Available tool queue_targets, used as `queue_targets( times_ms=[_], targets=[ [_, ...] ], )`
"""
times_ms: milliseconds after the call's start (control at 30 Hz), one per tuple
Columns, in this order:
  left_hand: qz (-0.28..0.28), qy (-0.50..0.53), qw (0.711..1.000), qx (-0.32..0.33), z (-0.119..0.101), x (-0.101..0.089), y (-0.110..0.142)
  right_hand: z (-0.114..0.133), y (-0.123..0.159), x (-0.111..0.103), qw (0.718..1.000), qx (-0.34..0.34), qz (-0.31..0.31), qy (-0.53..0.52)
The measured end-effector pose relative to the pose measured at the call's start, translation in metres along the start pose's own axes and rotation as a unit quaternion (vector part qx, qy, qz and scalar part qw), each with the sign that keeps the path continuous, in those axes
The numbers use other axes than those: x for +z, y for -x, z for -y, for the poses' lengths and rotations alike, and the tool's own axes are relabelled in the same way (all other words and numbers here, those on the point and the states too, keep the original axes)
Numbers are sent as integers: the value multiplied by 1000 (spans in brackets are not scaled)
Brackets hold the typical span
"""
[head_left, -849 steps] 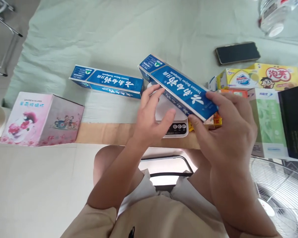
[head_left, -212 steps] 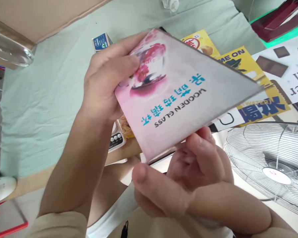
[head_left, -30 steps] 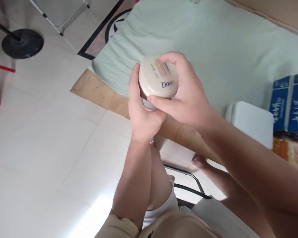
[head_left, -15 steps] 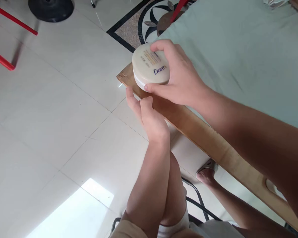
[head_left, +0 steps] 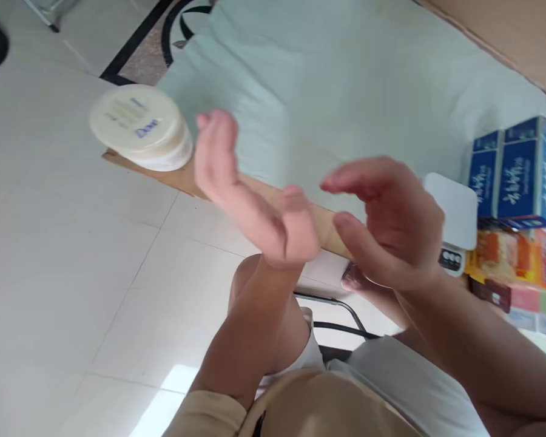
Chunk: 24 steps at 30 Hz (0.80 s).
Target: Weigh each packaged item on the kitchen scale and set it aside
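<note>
Cream jar [head_left: 141, 127] | released since earlier, table corner [head_left: 182, 179] | left hand [head_left: 257, 209], right hand [head_left: 394, 221]: fingers loose

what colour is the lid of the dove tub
The Dove tub has a cream lid, slightly blurred; it shows in the head view.

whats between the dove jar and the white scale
In the head view, the left hand and the right hand show between the Dove jar and the white scale, with green cloth behind.
</note>
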<state>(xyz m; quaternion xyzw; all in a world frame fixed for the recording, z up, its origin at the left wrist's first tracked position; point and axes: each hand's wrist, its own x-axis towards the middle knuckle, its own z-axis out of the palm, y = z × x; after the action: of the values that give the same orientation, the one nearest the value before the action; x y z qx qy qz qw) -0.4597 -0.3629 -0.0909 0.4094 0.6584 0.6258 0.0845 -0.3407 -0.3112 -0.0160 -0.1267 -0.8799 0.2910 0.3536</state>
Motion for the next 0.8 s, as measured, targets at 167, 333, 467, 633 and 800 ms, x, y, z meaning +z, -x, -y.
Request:
queue_targets(
  times_ms=[167,333,467,633,800],
  targets=[
    [-56,44,984,163,-49,69,28,-5,101,-87,986,120,-57,102],
    [35,112,976,186,-77,138,52,-17,148,-141,975,138,-106,140],
    [116,116,969,183,-92,191,71,-32,189,-167,954,160,-201,158],
    [280,79,948,132,-97,237,75,-40,225,-192,915,278,-225,185],
    [306,32,940,146,-111,256,72,-43,232,-215,896,324,-247,178]
  ],
)
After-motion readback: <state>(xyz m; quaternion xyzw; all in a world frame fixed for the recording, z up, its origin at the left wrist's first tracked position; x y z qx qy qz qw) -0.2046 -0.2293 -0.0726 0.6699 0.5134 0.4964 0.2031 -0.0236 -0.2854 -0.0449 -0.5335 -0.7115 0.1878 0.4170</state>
